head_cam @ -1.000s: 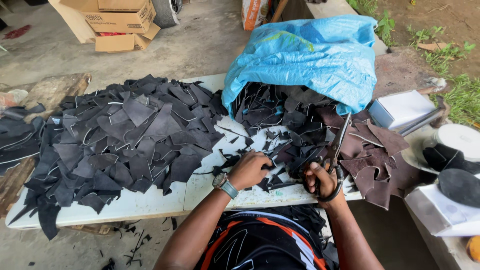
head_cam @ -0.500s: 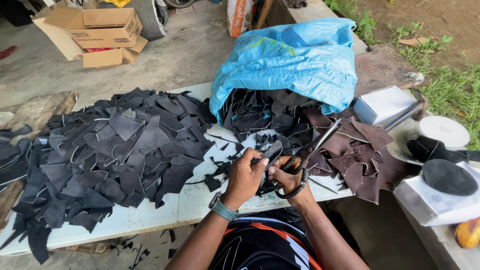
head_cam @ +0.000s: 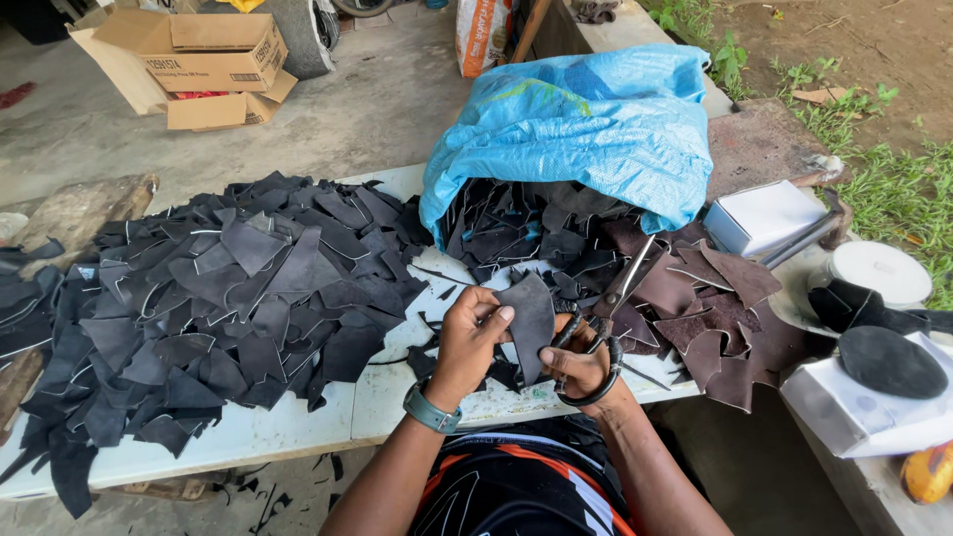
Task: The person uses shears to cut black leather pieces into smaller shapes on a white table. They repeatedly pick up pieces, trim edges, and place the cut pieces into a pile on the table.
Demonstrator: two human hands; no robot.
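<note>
Left hand (head_cam: 467, 337) pinches a dark leather scrap (head_cam: 529, 320) at its left edge, thumb on top. Right hand (head_cam: 581, 362) is closed around the scissors (head_cam: 606, 313) by their loops, also touching the scrap's lower right; blades point to 1 o'clock. Scrap is held upright above the table (head_cam: 298, 427) near its front edge, at centre. Big pile of black offcuts (head_cam: 218, 298) at 9 o'clock. Blue sack (head_cam: 586, 129) spilling more pieces at 12. Brown scraps (head_cam: 715, 308) at 3 o'clock.
</note>
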